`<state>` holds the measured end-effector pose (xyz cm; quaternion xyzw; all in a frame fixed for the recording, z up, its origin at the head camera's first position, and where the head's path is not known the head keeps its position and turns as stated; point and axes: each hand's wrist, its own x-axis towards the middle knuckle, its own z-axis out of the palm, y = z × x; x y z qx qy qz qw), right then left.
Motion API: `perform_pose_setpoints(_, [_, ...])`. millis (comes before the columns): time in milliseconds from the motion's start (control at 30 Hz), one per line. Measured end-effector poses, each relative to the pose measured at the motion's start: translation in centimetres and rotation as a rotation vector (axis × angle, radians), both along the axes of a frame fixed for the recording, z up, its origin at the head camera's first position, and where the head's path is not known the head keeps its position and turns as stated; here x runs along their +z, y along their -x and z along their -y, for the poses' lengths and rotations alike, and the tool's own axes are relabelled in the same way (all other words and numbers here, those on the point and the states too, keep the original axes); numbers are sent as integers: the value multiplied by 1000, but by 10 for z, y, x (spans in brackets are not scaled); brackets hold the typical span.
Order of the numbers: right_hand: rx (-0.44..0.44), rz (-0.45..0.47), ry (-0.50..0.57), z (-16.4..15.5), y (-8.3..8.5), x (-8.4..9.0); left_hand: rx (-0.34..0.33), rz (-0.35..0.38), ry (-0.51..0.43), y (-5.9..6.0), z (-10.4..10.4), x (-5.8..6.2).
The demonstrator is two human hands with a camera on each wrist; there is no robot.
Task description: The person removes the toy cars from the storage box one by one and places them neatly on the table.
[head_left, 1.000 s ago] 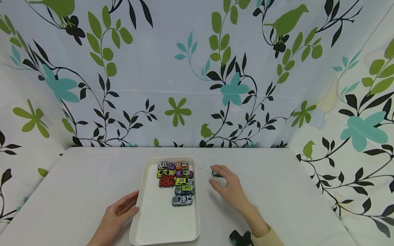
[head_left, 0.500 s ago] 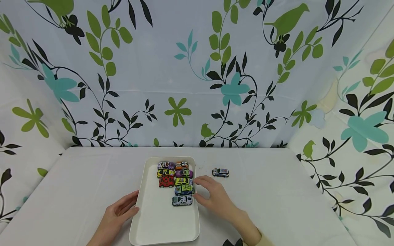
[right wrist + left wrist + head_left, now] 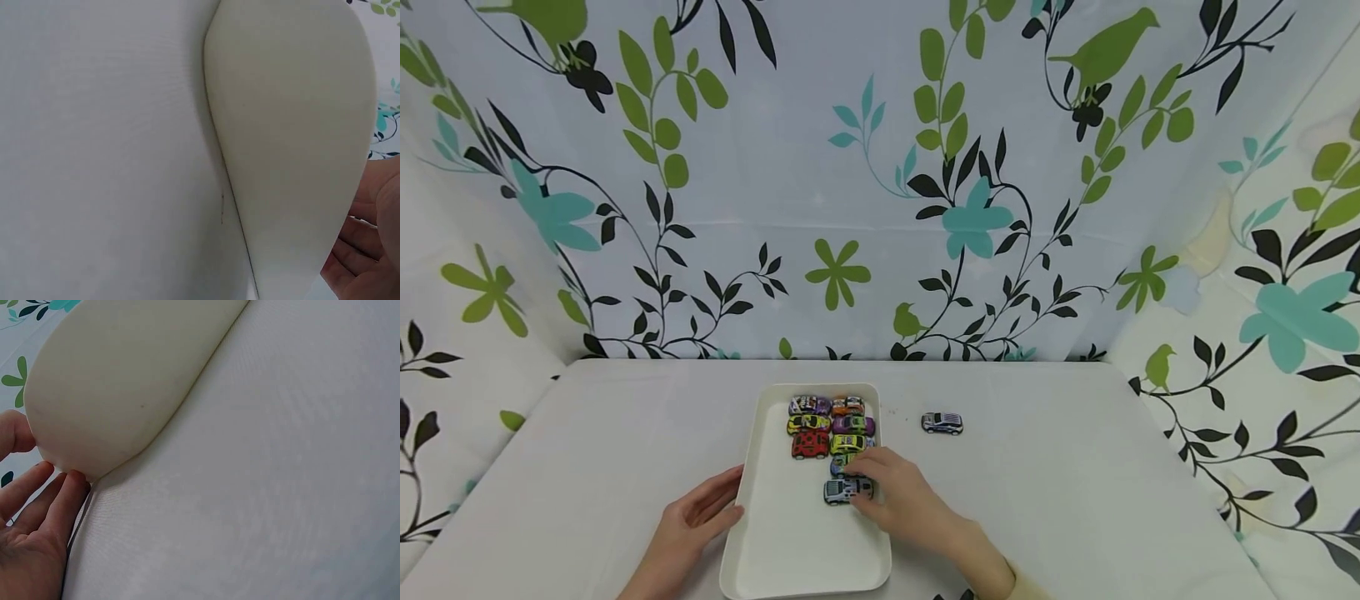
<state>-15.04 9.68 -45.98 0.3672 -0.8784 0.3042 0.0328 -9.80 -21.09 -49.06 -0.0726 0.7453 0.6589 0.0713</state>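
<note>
A white tray (image 3: 805,550) holds several small toy cars at its far right part. My left hand (image 3: 695,521) holds the tray's left edge, thumb at the rim and fingertips against the outer wall (image 3: 125,394) in the left wrist view. My right hand (image 3: 910,500) reaches over the right rim and grips the silver toy car (image 3: 838,492), nearest me in the row, between thumb and fingers. Its fingers partly cover the green-blue toy car (image 3: 837,465) behind. In the right wrist view the right hand (image 3: 369,244) shows beside the tray's outer wall (image 3: 287,125); its fingertips are hidden.
Another silver toy car (image 3: 942,423) stands on the white table (image 3: 1037,475), right of the tray. Red (image 3: 810,445), yellow (image 3: 808,424), purple (image 3: 853,425) and orange (image 3: 848,406) toy cars sit close together in the tray. A patterned cloth (image 3: 760,192) hangs behind the table.
My right hand has moved left from the lone silver car on the table, over the tray's rim, to the silver car inside. The left hand has stayed at the tray's edge.
</note>
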Motion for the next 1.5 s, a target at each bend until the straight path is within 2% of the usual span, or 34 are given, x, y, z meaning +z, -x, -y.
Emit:
perform_pose_setpoints(133, [5,-70,-16,1,-1,-4,-3,-12,9,0,0,0])
perform_pose_setpoints(400, [22,-154,-32,3,0,-9,-7,0,9,0,-1,1])
perform_pose_setpoints(600, [32,-130,-52,2,-1,-10,5,25,7,1,-2,1])
perform_pose_setpoints(1100, [44,-101,-118,4,-2,-8,5,25,13,1,-1,1])
perform_pose_setpoints(1500, [81,-123,-67,2,-1,-10,11,47,32,2,-2,2])
